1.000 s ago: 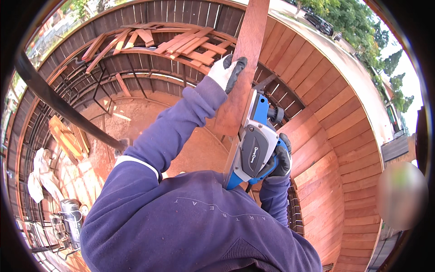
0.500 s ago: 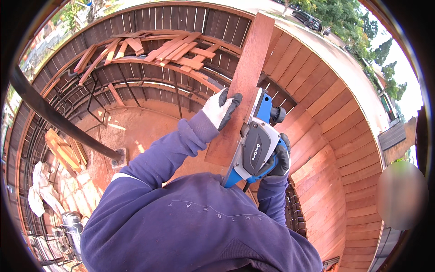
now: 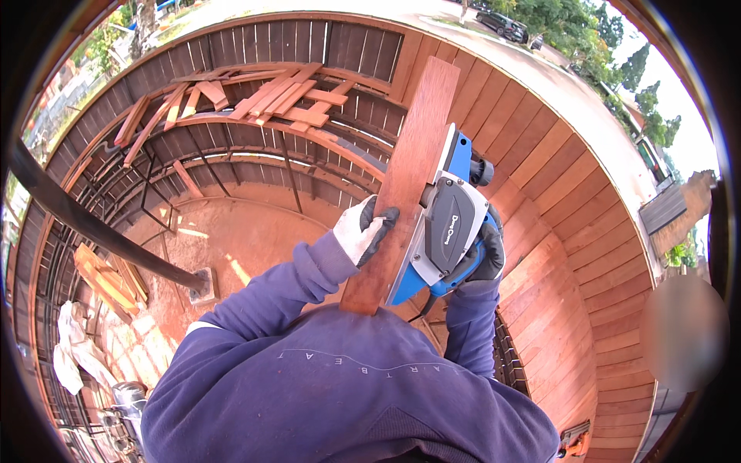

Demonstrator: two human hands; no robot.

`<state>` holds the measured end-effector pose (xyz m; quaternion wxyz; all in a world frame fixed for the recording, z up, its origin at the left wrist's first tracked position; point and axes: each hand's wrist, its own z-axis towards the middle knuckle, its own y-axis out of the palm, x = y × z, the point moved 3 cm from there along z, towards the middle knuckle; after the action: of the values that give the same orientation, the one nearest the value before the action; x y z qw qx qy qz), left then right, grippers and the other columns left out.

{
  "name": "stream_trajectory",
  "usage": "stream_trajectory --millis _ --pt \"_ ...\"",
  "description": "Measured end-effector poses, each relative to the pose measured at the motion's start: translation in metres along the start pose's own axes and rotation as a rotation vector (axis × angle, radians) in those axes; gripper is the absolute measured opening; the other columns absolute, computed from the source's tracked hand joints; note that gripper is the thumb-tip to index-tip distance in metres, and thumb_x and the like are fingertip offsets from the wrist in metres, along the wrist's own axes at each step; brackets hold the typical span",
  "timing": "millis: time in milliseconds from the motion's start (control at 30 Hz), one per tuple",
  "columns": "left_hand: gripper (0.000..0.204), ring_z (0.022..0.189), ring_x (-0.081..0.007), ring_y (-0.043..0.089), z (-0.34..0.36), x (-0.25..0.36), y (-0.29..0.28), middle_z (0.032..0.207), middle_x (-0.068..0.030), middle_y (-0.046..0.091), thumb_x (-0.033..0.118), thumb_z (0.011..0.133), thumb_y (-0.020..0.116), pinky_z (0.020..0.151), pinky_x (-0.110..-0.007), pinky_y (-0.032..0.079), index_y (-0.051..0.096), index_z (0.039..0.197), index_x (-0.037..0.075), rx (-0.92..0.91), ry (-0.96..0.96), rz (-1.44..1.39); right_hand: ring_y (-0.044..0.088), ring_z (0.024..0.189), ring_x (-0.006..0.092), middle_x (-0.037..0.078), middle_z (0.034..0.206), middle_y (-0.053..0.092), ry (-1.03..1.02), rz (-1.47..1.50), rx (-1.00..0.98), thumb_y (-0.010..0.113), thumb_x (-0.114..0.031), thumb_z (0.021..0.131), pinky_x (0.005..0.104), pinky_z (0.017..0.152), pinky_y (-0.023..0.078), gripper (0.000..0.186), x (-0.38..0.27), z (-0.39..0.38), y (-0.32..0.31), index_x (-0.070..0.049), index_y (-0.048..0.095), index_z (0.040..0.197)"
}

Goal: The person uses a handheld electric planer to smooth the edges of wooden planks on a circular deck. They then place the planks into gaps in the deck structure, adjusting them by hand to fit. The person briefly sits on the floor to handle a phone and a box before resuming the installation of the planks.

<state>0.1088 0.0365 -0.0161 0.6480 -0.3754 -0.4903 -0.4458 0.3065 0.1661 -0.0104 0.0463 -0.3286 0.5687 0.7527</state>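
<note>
A long reddish-brown wooden board (image 3: 414, 139) stands tilted in front of me, its lower end against my sweatshirt. My left hand (image 3: 364, 230), in a white and dark-grey glove, is wrapped round the board's left edge below its middle. Along the right edge lies a blue, grey and silver electric hand planer (image 3: 449, 224), its flat sole facing the board. My right hand (image 3: 488, 248), also gloved, is closed round the planer's blue rear handle. A dark cord leaves the planer's lower end. Whether the blade touches the wood I cannot tell.
Loose cut boards (image 3: 278, 96) lie on the curved bench rail at the back left. A black pole (image 3: 100, 204) slants across the left. Curved wooden planking (image 3: 556, 255) rises on the right. An orange tool (image 3: 573, 443) sits at the lower right, and more planks (image 3: 108, 278) lean at left.
The board has slid down toward my body, and my left hand has come lower with it. The planer now sits slightly further right, with my right hand still round its handle.
</note>
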Motion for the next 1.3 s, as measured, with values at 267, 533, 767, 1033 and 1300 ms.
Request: stream_trajectory --millis 267,533,767,1033,1300 --pt "0.037 0.083 -0.0057 0.047 -0.011 0.009 0.013 0.095 0.0001 0.058 0.027 0.099 0.052 0.079 -0.023 0.043 0.052 0.122 -0.002 -0.068 -0.075 -0.045 0.057 0.056 0.012 0.008 0.079 0.06 -0.062 0.007 -0.125 0.054 -0.015 0.094 0.0271 0.056 0.056 0.036 -0.025 0.024 0.013 -0.003 0.053 0.128" --pt "0.033 0.087 -0.0063 0.05 -0.021 0.013 0.019 0.096 -0.0018 0.061 0.025 0.098 0.052 0.08 -0.024 0.043 0.053 0.117 -0.002 -0.05 0.019 -0.042 0.057 0.058 0.0131 0.012 0.085 0.063 -0.107 0.002 -0.192 0.053 -0.014 0.095 0.0264 0.053 0.053 0.038 -0.043 0.05 0.023 -0.002 0.051 0.131" --pt "0.031 0.09 -0.0079 0.052 -0.013 -0.004 0.007 0.101 -0.0013 0.063 0.022 0.098 0.056 0.083 -0.026 0.045 0.057 0.119 -0.001 0.011 -0.017 -0.186 0.057 0.059 0.0139 0.016 0.095 0.064 -0.239 -0.103 -0.245 0.056 -0.02 0.096 0.0256 0.048 0.049 0.046 -0.075 0.06 0.018 -0.004 0.046 0.138" --pt "0.034 0.093 -0.01 0.054 0.007 -0.003 -0.016 0.098 -0.0028 0.065 0.028 0.098 0.056 0.085 -0.027 0.045 0.062 0.113 -0.002 0.125 -0.109 -0.218 0.056 0.058 0.0124 0.008 0.078 0.061 -0.348 -0.729 0.101 0.066 -0.019 0.09 0.0252 0.052 0.047 0.041 -0.116 -0.01 0.032 -0.002 0.058 0.127" --pt "0.049 0.068 -0.0144 0.059 0.034 -0.036 -0.044 0.084 -0.0048 0.063 0.042 0.099 0.052 0.054 -0.027 0.048 0.056 0.126 0.001 -0.178 -0.304 -0.818 0.055 0.058 0.0097 0.004 0.08 0.064 -0.309 -1.073 0.443 0.076 -0.014 0.083 0.0238 0.051 0.045 0.036 -0.121 -0.063 0.023 -0.004 0.067 0.117"
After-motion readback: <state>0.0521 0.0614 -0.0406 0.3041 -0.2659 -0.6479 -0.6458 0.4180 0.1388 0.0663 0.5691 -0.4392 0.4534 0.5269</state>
